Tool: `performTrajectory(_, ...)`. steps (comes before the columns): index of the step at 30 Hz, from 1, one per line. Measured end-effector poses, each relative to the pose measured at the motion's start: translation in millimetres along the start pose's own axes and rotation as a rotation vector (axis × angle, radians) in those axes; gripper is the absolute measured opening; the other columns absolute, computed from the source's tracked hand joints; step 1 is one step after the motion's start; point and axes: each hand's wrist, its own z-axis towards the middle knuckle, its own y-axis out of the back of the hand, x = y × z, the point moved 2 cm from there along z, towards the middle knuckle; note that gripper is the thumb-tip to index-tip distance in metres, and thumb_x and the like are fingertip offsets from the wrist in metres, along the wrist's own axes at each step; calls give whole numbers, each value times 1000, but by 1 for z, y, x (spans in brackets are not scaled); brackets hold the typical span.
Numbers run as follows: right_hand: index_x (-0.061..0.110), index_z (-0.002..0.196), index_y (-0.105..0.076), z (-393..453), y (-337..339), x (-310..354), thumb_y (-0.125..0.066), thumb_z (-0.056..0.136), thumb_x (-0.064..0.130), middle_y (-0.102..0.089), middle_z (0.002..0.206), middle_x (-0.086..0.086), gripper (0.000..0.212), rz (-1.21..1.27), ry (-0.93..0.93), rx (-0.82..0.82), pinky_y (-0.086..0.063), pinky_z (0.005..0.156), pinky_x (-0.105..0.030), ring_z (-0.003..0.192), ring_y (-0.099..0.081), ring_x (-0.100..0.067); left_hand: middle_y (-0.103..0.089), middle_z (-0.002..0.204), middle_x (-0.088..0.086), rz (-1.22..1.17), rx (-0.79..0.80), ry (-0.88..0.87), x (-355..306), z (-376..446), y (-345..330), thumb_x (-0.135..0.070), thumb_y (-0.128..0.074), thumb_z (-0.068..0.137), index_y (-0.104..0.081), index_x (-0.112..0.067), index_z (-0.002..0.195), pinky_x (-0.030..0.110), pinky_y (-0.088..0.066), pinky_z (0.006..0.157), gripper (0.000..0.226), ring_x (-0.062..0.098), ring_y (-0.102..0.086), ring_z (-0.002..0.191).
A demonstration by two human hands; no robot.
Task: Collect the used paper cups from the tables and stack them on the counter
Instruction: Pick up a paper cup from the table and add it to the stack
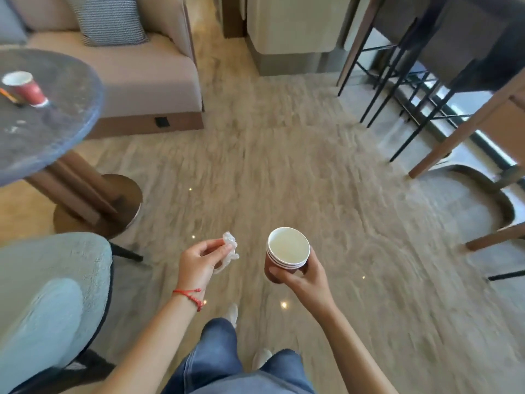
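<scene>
My right hand grips a stack of nested red paper cups with white rims, held upright over the floor. My left hand pinches a crumpled piece of clear plastic wrap between thumb and fingers, a little left of the stack. One more red paper cup stands on the round dark table at the far left, with a thin stick-like item beside it.
A beige sofa with a striped cushion stands behind the table. A pale blue fuzzy chair is at lower left. Bar stools with black legs and wooden furniture legs fill the right. Marbled floor lies ahead.
</scene>
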Motion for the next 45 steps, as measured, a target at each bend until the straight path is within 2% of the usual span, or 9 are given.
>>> performTrajectory(8, 33, 108, -56, 121, -68, 25, -81, 50, 36, -69, 96, 19, 63, -46, -8, 110, -49, 71, -13, 91, -64, -1, -70, 55, -1, -48, -105, -34, -45, 106, 32, -2, -71, 76, -69, -3, 81, 11, -42, 41, 5, 4, -63, 47)
performTrajectory(17, 30, 108, -56, 258, -145, 75, -83, 65, 7, -69, 93, 21, 56, -50, 17, 123, -48, 67, -9, 88, -64, 4, -64, 48, 1, -15, -124, -75, -122, 244, 60, -5, -72, 76, -69, 2, 80, 12, -38, 40, 9, 10, -65, 49)
performTrajectory(23, 36, 107, -56, 344, -166, 102, -84, 63, 14, -68, 97, 21, 57, -90, 5, 153, -50, 70, -12, 92, -64, 0, -58, 48, -1, -13, -147, -59, -150, 328, 59, -5, -72, 77, -70, 5, 77, 14, -44, 48, 10, 15, -70, 63)
performTrajectory(28, 37, 109, -55, 445, -180, 113, -84, 60, 24, -68, 99, 18, 59, -116, 9, 201, -51, 75, -15, 94, -63, -1, -61, 48, -2, -23, -175, -67, -171, 415, 42, -4, -69, 79, -70, 3, 77, 16, -41, 44, 8, 11, -66, 55)
performTrajectory(31, 37, 109, -54, 509, -186, 129, -85, 62, 22, -68, 99, 17, 59, -138, 21, 241, -50, 77, -17, 96, -62, 0, -59, 46, -3, -20, -203, -84, -189, 462, 32, -3, -68, 81, -65, 9, 74, 31, -50, 64, 14, 8, -57, 45)
performTrajectory(34, 40, 108, -53, 565, -193, 153, -85, 60, 27, -67, 98, 21, 59, -182, 46, 286, -50, 76, -13, 96, -62, 2, -57, 43, -4, -32, -235, -83, -212, 499, 24, -3, -66, 82, -65, 12, 77, 50, -47, 85, 15, 7, -55, 44)
performTrajectory(37, 43, 105, -53, 612, -206, 173, -86, 63, 23, -67, 98, 18, 57, -216, 53, 339, -49, 74, -11, 95, -61, 0, -57, 42, -4, -68, -290, -75, -231, 533, 20, -1, -66, 82, -65, 16, 88, 55, -45, 88, 18, 5, -54, 42)
performTrajectory(42, 38, 108, -53, 671, -233, 179, -85, 64, 19, -67, 101, 12, 58, -223, 62, 386, -50, 77, -16, 97, -62, -5, -57, 41, -4, -90, -368, -38, -242, 582, 22, -2, -67, 80, -67, 12, 88, 59, -45, 89, 16, 5, -51, 40)
performTrajectory(45, 40, 107, -52, 701, -251, 185, -85, 63, 22, -68, 97, 17, 58, -236, 57, 424, -49, 73, -11, 94, -62, 0, -56, 42, -4, -105, -399, -30, -253, 612, 29, -8, -70, 79, -68, 12, 88, 52, -46, 85, 22, 15, -53, 53)
